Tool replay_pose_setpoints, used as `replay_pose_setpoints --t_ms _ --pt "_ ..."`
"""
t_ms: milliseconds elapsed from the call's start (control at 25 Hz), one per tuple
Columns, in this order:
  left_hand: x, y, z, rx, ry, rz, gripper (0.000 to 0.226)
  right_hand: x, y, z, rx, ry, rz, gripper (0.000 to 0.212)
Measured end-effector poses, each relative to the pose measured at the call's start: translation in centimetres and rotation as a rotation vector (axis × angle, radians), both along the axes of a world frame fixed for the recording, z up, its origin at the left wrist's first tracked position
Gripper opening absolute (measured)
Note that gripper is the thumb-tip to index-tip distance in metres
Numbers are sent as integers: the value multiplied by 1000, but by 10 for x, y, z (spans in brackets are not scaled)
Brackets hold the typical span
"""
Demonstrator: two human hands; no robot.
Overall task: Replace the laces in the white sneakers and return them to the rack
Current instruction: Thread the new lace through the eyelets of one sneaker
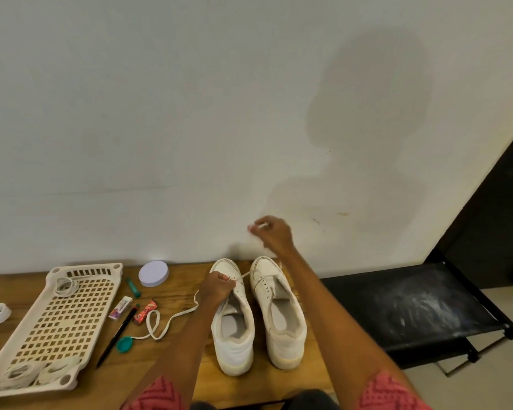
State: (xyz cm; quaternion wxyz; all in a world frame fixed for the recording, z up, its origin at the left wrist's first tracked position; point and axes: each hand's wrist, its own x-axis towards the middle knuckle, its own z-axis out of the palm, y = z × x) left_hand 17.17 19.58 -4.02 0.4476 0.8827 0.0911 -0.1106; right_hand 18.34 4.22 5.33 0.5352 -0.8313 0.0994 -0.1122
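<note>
Both my arms reach forward, bare to the patterned pink short sleeves. My left hand (215, 288) is low, knuckles up, fingers curled tight in a pinch. My right hand (274, 233) is raised higher and farther out, wrist bent, fingertips (253, 227) pinched together, pointing left.

Two white sneakers (258, 315), two hands (216, 288), one basket (54, 329), one pen (117, 335)
</note>
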Motion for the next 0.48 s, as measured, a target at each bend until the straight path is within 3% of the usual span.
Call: replay_pose_setpoints --t_ms 120,240,320,480 --pt "2 2 2 -5 -29 -15 23 -9 32 -58 -510 248 275 17" --pt "4 5 1 -10 -37 -17 22 -13 48 -81 -787 303 276 17" --pt "4 6 -2 -8 -45 -16 21 -12 43 -78 -816 269 218 21" --pt "3 6 -3 53 -56 -23 22 -13 -15 -44 -493 210 -126 19"
